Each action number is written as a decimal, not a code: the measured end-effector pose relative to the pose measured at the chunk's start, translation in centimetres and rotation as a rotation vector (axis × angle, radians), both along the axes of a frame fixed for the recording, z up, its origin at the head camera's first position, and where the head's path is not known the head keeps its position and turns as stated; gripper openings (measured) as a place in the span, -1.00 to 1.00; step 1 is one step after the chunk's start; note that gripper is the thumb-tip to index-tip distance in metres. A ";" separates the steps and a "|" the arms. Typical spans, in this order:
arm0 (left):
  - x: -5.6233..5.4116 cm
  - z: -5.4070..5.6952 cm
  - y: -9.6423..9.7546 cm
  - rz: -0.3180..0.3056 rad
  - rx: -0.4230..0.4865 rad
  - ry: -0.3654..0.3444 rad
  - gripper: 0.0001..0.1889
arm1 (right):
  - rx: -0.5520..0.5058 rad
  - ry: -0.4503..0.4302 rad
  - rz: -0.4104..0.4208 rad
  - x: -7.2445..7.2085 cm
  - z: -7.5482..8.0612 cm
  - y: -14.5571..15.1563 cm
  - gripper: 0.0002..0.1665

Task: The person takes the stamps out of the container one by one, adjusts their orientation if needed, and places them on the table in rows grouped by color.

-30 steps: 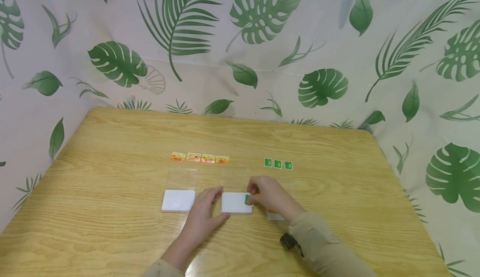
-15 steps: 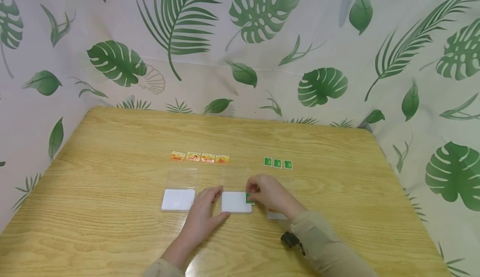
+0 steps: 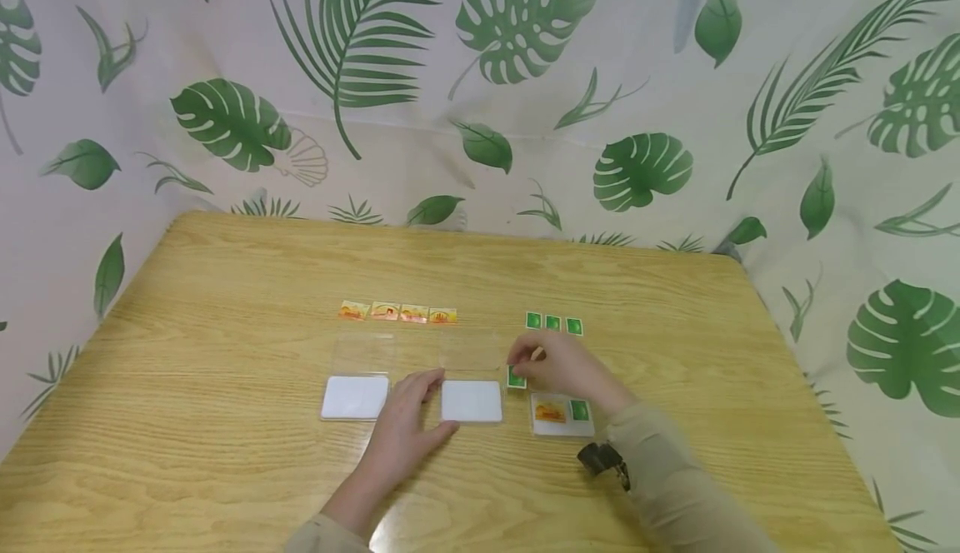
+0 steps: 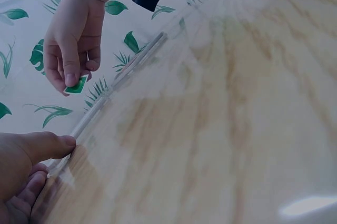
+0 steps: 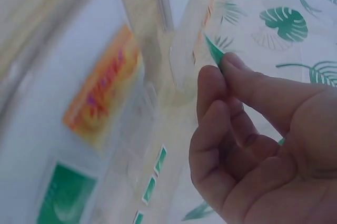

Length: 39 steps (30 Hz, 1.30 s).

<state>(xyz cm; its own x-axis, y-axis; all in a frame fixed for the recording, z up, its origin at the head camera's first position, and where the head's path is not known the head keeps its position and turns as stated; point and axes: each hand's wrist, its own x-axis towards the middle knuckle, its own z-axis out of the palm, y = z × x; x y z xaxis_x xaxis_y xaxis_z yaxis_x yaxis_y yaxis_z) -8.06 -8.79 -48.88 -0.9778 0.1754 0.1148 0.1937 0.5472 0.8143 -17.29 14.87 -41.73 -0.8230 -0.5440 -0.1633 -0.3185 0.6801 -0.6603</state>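
Between thumb and fingertips, my right hand (image 3: pixel 562 363) pinches a small green stamp (image 3: pixel 516 378) with a white border, raised over the table to the right of the middle case. The middle clear case (image 3: pixel 471 401) has a white card in it. My left hand (image 3: pixel 405 415) holds this case at its left end, thumb at the near edge and a finger at the far edge. Beside my right wrist lies the right case (image 3: pixel 561 430), with an orange picture stamp (image 3: pixel 550 411) and a green stamp (image 3: pixel 580 410) on its white card.
The left case (image 3: pixel 356 397) holds a plain white card. Clear lids lie folded back behind the cases. Several orange picture stamps (image 3: pixel 414 313) form a row farther back, and three green stamps (image 3: pixel 553 322) lie to their right. A leaf-print cloth (image 3: pixel 480 145) hangs behind the table.
My right hand has lifted the green stamp off the middle case and moved it right and away from me. The right case now shows fully. My left hand stays put.
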 end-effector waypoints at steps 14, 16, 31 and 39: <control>-0.1 -0.1 0.0 0.010 0.008 0.003 -0.30 | 0.033 0.042 -0.142 -2.5 0.7 3.6 -0.88; -0.1 -0.1 0.0 0.008 0.010 0.001 -0.31 | 0.045 0.067 -0.162 -2.9 0.7 4.3 -0.88; 0.0 -0.1 -0.1 0.000 0.017 -0.007 -0.31 | 0.110 0.144 -0.284 -5.3 -0.3 7.8 -0.87; 0.0 0.0 -0.1 -0.005 0.018 -0.008 -0.31 | 0.140 0.150 -0.318 -6.1 -1.1 8.8 -0.90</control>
<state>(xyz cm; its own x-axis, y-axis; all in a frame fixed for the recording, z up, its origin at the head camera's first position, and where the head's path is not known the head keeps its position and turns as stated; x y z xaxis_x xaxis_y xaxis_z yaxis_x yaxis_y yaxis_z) -8.02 -8.91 -48.84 -0.9779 0.1778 0.1101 0.1896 0.5317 0.8254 -23.39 23.66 -42.88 -0.9676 -0.2385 -0.0831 -0.1629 0.8408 -0.5162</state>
